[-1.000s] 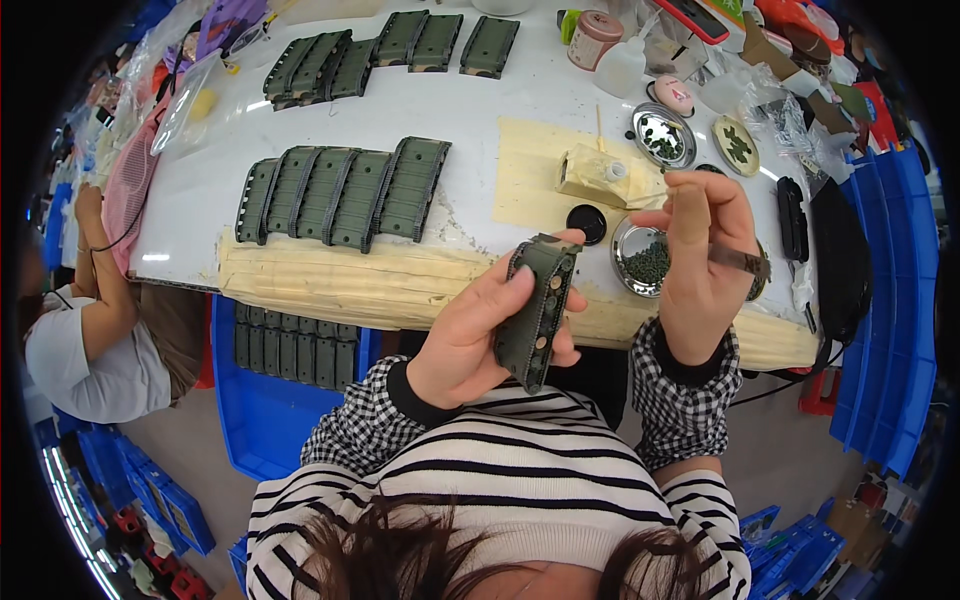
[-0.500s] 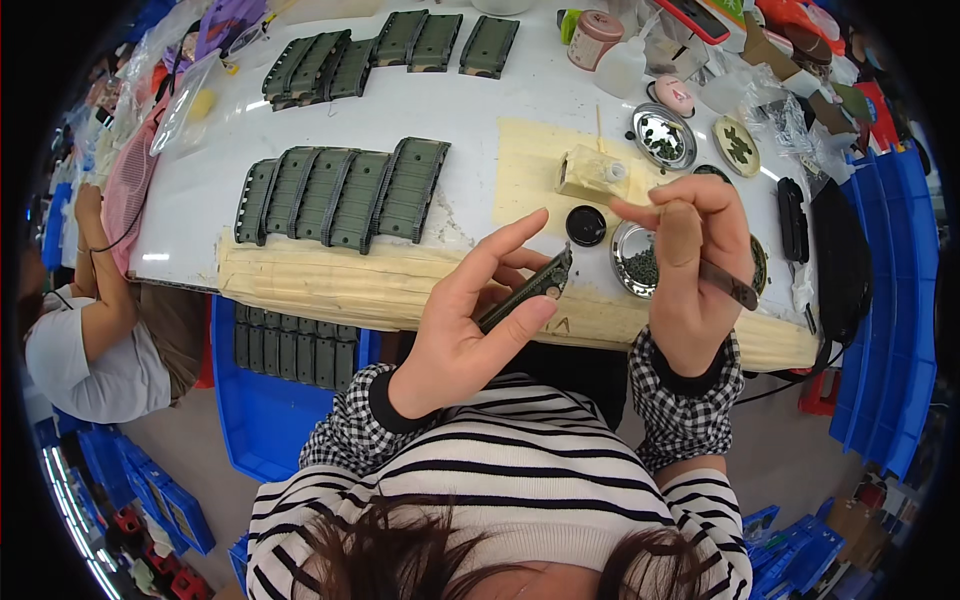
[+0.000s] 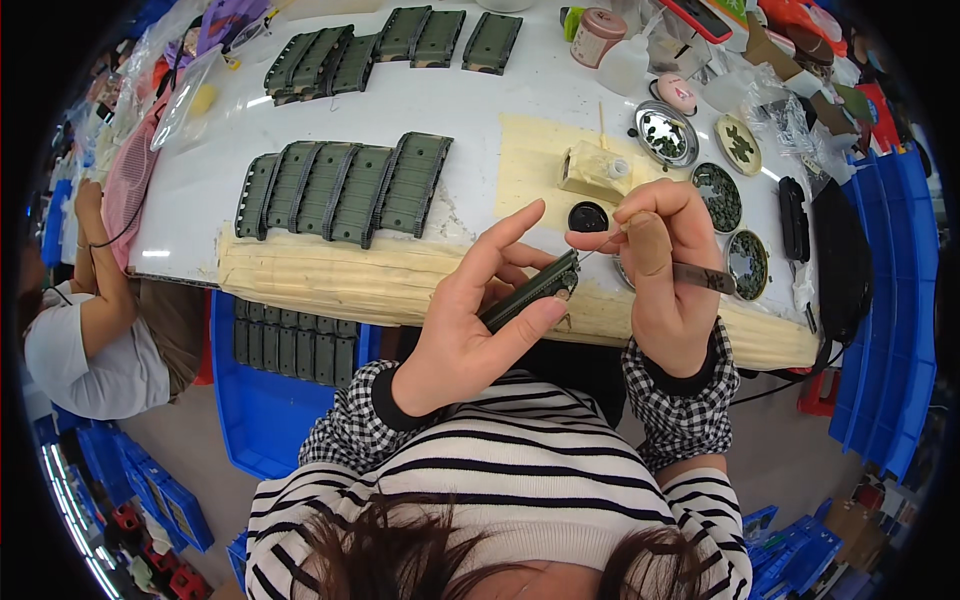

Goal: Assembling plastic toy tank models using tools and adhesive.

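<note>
My left hand (image 3: 465, 315) grips a dark green ribbed panel (image 3: 530, 290), tilted up and seen nearly edge-on, its thumb on the near face and the index finger stretched free. Close to the panel's upper end, my right hand (image 3: 672, 270) pinches metal tweezers (image 3: 703, 278). Their flat back end sticks out past the palm, and the thin tip points at the panel's corner; whether it touches or carries anything is too small to tell. Just beyond lies a round black cap (image 3: 587, 217). A dish behind my right hand is mostly hidden.
Several similar green panels (image 3: 330, 190) stand in a row at left, with more (image 3: 435, 38) behind. Dishes of small green parts (image 3: 716, 197) sit at right, near a tape-wrapped bottle (image 3: 592, 170). A blue bin (image 3: 250, 400) with panels is below the padded edge (image 3: 300, 275). Another person (image 3: 95, 340) works at far left.
My right hand has moved left and slightly down, bringing the tweezers' tip to the panel's upper end. Two dishes at right are now uncovered. My left hand has barely shifted.
</note>
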### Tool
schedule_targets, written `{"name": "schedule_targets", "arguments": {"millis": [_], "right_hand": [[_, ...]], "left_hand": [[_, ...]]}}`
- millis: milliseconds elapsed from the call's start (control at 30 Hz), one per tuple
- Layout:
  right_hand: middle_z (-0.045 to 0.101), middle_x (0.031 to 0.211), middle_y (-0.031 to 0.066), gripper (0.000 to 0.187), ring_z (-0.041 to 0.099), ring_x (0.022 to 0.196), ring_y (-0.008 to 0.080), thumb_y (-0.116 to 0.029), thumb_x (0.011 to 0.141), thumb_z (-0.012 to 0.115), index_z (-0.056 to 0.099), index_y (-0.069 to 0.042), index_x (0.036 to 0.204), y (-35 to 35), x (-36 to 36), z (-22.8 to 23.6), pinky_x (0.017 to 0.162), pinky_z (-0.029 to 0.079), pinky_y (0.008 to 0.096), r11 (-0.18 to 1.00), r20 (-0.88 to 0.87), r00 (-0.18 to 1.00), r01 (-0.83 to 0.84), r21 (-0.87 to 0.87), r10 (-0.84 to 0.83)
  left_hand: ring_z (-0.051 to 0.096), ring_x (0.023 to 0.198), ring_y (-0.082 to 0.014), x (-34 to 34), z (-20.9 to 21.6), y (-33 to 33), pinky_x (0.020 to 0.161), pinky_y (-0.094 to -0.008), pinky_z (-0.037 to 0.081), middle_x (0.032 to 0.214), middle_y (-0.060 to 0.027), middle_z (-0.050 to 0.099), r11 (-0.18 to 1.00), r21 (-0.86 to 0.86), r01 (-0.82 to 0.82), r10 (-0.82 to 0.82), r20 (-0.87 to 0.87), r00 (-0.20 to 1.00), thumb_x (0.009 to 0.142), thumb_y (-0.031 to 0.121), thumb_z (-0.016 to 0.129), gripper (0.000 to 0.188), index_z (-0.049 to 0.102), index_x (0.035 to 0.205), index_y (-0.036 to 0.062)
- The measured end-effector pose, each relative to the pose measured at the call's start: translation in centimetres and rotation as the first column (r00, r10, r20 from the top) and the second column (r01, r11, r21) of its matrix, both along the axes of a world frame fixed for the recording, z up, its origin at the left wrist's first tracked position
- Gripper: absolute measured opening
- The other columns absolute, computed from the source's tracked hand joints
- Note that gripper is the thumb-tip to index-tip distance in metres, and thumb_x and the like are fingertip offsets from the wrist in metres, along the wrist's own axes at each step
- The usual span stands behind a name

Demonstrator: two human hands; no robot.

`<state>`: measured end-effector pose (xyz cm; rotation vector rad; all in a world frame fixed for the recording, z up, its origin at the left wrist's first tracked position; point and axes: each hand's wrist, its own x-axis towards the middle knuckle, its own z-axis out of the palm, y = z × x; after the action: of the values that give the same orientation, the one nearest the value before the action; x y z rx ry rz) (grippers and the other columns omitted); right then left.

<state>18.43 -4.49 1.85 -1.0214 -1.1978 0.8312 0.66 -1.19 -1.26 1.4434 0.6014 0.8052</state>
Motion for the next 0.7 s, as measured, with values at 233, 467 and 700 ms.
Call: {"name": "schedule_targets", "arguments": {"millis": [233, 467, 700], "right_hand": [[0.052, 0.090, 0.0049, 0.015, 0.060, 0.078, 0.0084, -0.012, 0.099, 0.048, 0.049, 0.003, 0.100, 0.0, 0.2, -0.1, 0.079, 0.058, 0.0310, 1.000, 0.028, 0.999, -0.018, 0.010, 0.017], [0.051, 0.095, 0.0050, 0.017, 0.056, 0.081, 0.0075, -0.013, 0.100, 0.048, 0.050, 0.003, 0.101, 0.4, 0.7, 0.0, 0.079, 0.058, 0.0312, 1.000, -0.114, 0.993, 0.025, -0.007, -0.025], [0.053, 0.092, 0.0052, 0.016, 0.060, 0.078, 0.0091, -0.011, 0.099, 0.049, 0.050, 0.004, 0.101, 0.1, 0.4, 0.7, 0.076, 0.057, 0.0270, 0.997, 0.010, 0.999, -0.033, -0.070, 0.034]], "left_hand": [[0.058, 0.082, -0.0107, 0.0, -0.1, 0.1, 0.074, -0.0238, 0.047, 0.107, -0.0110, 0.061, 1.000, 0.005, 0.001, -0.001, 0.010, 1.000, 0.088, 0.011, 0.066, 0.069, 0.031, 0.146, 0.0049], [0.058, 0.082, -0.0106, 0.0, 0.1, 0.1, 0.073, -0.0235, 0.047, 0.106, -0.0111, 0.061, 1.000, 0.015, -0.005, 0.005, -0.006, 1.000, 0.088, 0.011, 0.066, 0.069, 0.030, 0.146, 0.0042], [0.059, 0.081, -0.0102, 0.1, 0.0, 0.1, 0.070, -0.0227, 0.047, 0.106, -0.0106, 0.061, 1.000, -0.016, 0.000, 0.001, 0.017, 1.000, 0.088, 0.010, 0.066, 0.069, 0.029, 0.146, 0.0042]]}}
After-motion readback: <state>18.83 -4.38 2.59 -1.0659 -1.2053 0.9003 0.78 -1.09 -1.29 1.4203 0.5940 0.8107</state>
